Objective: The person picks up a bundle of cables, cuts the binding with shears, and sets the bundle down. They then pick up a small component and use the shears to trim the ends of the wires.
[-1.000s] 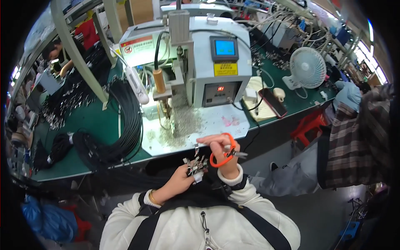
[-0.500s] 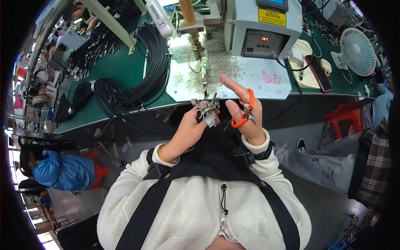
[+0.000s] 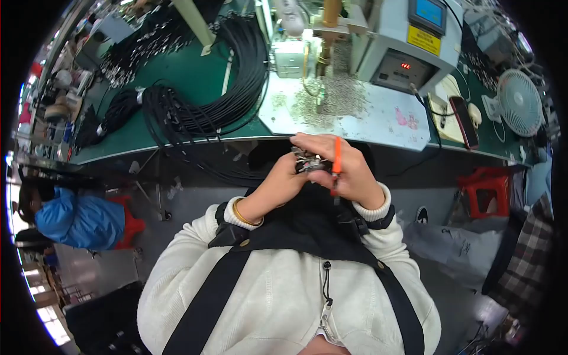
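My left hand [image 3: 281, 182] is closed around a bunch of small metal connectors [image 3: 309, 163], held in front of my dark apron just off the bench's near edge. Over the top of that bunch lie the fingers of my right hand [image 3: 356, 171], its thumb against the lower side, so both hands meet on it. Orange-handled scissors [image 3: 337, 155] hang on the right hand, a handle showing edge-on across the fingers; their blades are blurred. Most of the bunch is hidden between my palms.
A pale metal plate [image 3: 284, 118] strewn with small grey bits lies under a bench machine. Beside it stands a grey control box [image 3: 387, 50]. Coiled black cables [image 3: 236, 106] cover the green bench's left part. A phone [image 3: 463, 121] and white fan [image 3: 520, 102] are at right.
My right hand has come left and closed over the connectors, from being apart with fingers spread. The bunch has shifted slightly right. The view has turned, moving the bench rightward.
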A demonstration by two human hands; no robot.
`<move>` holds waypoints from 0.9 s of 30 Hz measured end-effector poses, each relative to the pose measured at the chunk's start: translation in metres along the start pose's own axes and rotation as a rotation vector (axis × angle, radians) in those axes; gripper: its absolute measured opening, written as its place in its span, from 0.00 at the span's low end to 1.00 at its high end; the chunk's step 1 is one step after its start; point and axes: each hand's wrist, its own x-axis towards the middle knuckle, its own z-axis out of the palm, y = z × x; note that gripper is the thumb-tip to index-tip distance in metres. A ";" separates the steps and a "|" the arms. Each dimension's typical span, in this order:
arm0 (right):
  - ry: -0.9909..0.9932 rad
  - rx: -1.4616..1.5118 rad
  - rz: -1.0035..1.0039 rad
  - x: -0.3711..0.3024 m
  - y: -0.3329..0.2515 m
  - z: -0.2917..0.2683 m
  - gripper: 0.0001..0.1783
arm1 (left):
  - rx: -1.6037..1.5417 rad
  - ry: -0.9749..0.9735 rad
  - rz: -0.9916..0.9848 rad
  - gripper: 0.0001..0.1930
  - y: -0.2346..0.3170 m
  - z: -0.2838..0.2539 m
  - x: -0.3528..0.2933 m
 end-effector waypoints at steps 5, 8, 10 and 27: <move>0.327 0.186 0.136 -0.001 0.000 0.007 0.24 | 0.174 0.002 0.017 0.13 0.007 -0.003 0.002; 0.296 0.075 0.075 0.004 0.001 0.005 0.23 | 0.278 -0.071 -0.024 0.14 0.007 -0.005 0.005; 0.003 -0.083 -0.040 0.006 0.002 0.003 0.21 | 0.221 0.030 -0.019 0.12 -0.009 -0.016 0.005; 0.413 0.032 -0.020 0.022 0.000 0.025 0.08 | -0.410 0.037 -0.248 0.15 0.021 -0.030 0.019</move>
